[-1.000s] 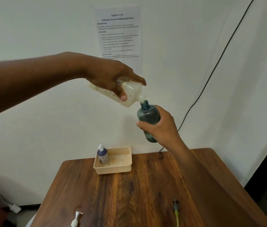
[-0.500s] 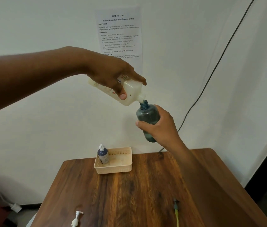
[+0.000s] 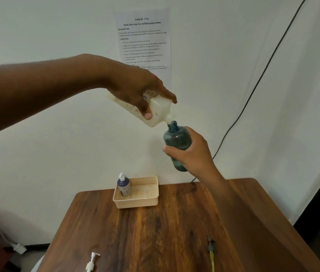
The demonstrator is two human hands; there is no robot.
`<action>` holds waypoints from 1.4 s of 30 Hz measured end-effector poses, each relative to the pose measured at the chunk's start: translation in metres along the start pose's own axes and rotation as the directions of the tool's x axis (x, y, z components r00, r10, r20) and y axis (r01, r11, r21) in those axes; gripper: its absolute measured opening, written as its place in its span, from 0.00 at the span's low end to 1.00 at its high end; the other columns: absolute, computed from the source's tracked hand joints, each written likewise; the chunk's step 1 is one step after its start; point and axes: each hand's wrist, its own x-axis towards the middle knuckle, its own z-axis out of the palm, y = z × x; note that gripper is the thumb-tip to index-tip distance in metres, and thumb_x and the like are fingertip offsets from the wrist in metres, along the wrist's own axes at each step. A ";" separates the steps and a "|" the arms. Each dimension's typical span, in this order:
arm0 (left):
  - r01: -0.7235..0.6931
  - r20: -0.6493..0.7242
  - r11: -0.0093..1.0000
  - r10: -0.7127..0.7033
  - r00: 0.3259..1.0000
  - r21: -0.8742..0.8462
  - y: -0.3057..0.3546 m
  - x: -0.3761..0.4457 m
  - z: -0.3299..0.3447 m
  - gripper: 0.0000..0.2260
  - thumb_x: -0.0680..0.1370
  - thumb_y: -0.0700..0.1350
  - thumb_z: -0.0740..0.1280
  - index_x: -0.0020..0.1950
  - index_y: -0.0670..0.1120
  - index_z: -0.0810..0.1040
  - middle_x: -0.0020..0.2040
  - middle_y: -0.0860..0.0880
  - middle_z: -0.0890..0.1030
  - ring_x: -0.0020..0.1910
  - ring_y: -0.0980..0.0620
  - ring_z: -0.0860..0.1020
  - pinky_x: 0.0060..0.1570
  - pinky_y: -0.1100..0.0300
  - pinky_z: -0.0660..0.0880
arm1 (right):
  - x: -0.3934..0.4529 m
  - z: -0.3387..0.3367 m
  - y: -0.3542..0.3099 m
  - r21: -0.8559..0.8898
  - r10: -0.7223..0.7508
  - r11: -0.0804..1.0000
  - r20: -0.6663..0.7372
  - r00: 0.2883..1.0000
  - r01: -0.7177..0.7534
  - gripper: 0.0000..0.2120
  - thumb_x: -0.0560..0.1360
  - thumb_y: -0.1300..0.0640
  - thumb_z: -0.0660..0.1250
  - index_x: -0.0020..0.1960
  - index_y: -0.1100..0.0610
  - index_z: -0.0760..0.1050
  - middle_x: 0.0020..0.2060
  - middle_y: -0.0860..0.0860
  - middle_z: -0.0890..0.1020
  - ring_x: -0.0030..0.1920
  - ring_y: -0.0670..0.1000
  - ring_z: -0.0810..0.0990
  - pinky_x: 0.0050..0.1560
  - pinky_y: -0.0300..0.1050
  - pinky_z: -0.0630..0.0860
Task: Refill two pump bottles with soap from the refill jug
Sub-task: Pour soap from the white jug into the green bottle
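Observation:
My left hand [image 3: 135, 91] grips the cream refill jug [image 3: 158, 109], tipped down to the right with its spout at the mouth of a blue translucent bottle [image 3: 176, 139]. My right hand [image 3: 192, 154] holds that open bottle in the air above the table, slightly tilted. A purple pump bottle [image 3: 123, 186] with its white pump on stands in the left of a beige basket [image 3: 147, 201]. A loose white pump head [image 3: 92, 262] lies near the table's front edge.
The wooden table [image 3: 165, 232] carries a yellow-green pump tube [image 3: 211, 258] at the front right. A printed sheet [image 3: 143, 40] hangs on the white wall, and a black cable [image 3: 263, 75] runs down it. A white plug [image 3: 18, 248] lies on the floor at left.
My left hand has raised the jug's base a little, tipping it steeper. The blue bottle stays in place under the spout.

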 end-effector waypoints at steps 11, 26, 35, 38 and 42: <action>-0.021 0.009 0.998 0.021 1.000 0.061 0.001 0.004 -0.003 0.33 0.76 0.55 0.75 0.78 0.65 0.65 0.60 0.56 0.74 0.60 0.49 0.72 0.61 0.52 0.69 | 0.000 0.001 0.002 0.018 -0.006 1.000 -0.003 1.000 0.006 0.29 0.69 0.43 0.79 0.65 0.39 0.69 0.52 0.28 0.73 0.52 0.37 0.77 0.45 0.26 0.70; 0.039 -0.122 0.960 -0.076 0.990 -0.279 -0.007 -0.012 0.025 0.36 0.75 0.58 0.74 0.80 0.63 0.63 0.66 0.56 0.76 0.63 0.50 0.75 0.65 0.53 0.73 | 0.009 0.002 -0.006 0.145 0.025 0.989 0.005 1.000 -0.025 0.23 0.69 0.44 0.79 0.58 0.34 0.71 0.49 0.29 0.77 0.51 0.32 0.77 0.36 0.24 0.74; 0.007 -0.332 0.767 -0.286 0.899 -0.642 -0.011 -0.020 0.104 0.31 0.79 0.53 0.73 0.78 0.61 0.61 0.67 0.52 0.74 0.62 0.47 0.76 0.54 0.59 0.78 | 0.018 0.012 -0.009 0.232 0.048 0.972 -0.013 0.999 -0.044 0.24 0.64 0.43 0.79 0.57 0.36 0.75 0.48 0.34 0.81 0.49 0.37 0.80 0.37 0.27 0.76; -0.054 -0.337 0.608 -0.362 0.869 -0.792 -0.008 -0.028 0.145 0.30 0.79 0.51 0.72 0.76 0.59 0.62 0.65 0.50 0.77 0.60 0.49 0.79 0.54 0.57 0.80 | 0.019 0.016 -0.005 0.228 0.063 0.972 0.003 0.998 -0.062 0.25 0.64 0.44 0.81 0.57 0.37 0.75 0.48 0.33 0.81 0.49 0.34 0.79 0.37 0.26 0.76; -0.056 -0.240 0.381 -0.456 0.857 -0.923 0.000 -0.041 0.208 0.28 0.80 0.44 0.73 0.74 0.56 0.62 0.62 0.47 0.79 0.60 0.46 0.81 0.55 0.52 0.84 | 0.014 0.031 0.007 0.182 0.094 0.979 0.011 0.995 -0.095 0.27 0.63 0.45 0.83 0.58 0.41 0.76 0.48 0.37 0.82 0.48 0.36 0.80 0.38 0.29 0.76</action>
